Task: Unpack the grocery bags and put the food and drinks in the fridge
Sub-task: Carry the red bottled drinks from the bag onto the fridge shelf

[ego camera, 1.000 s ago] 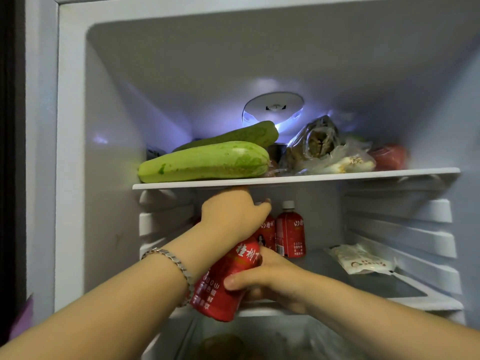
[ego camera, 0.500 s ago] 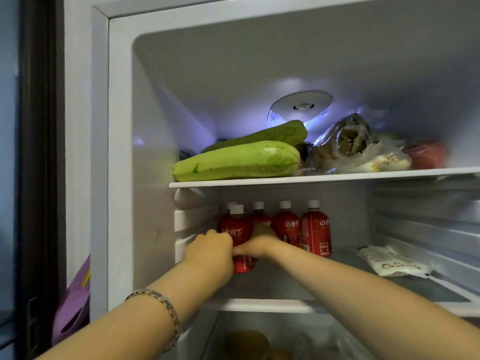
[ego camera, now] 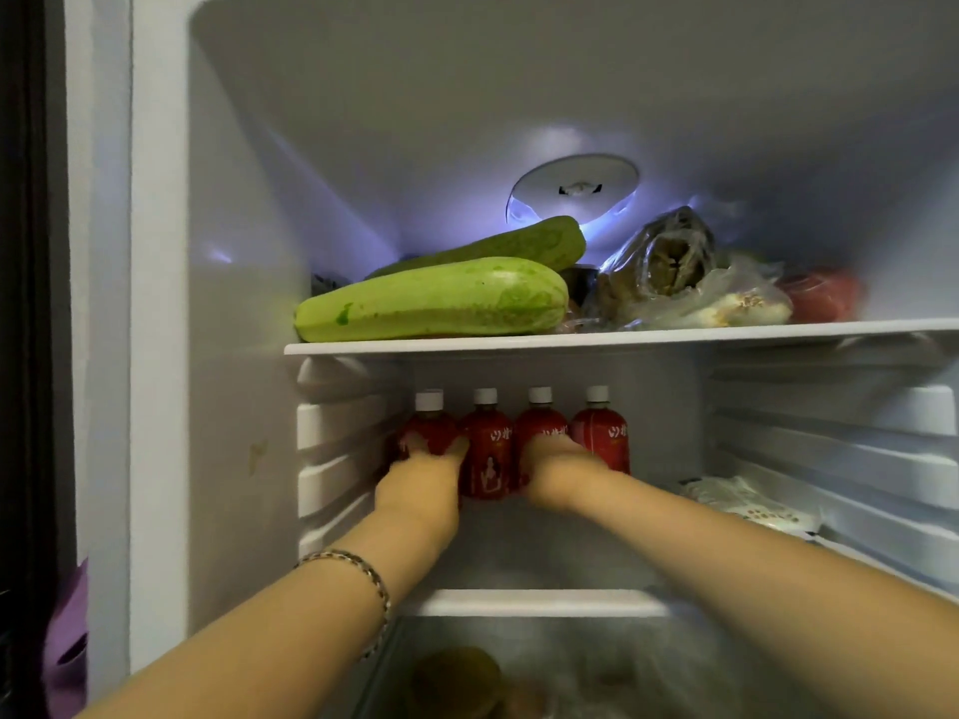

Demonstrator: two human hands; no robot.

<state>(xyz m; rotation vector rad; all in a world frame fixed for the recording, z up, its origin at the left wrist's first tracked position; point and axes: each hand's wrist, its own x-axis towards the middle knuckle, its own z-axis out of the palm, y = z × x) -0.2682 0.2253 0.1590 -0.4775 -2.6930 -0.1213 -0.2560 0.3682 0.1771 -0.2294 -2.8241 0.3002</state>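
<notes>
Several red drink bottles with white caps stand in a row at the back of the fridge's middle shelf (ego camera: 534,601). My left hand (ego camera: 420,493) wraps around the leftmost bottle (ego camera: 429,430), at the fridge's left wall. My right hand (ego camera: 555,469) grips the lower part of the third bottle (ego camera: 540,425). Between my hands the second bottle (ego camera: 488,451) stands free, and the rightmost bottle (ego camera: 604,433) stands just right of my right hand. All the bottles are upright.
The top shelf (ego camera: 571,338) holds two green squashes (ego camera: 436,301), bagged food (ego camera: 669,272) and a red item (ego camera: 825,298). A white packet (ego camera: 747,503) lies on the middle shelf at the right. Below is a drawer (ego camera: 519,677). A purple bag (ego camera: 67,646) hangs left of the fridge.
The red bottle that both hands held at the shelf's front has gone to the back left and now stands upright in the row. My right hand has shifted onto the third bottle.
</notes>
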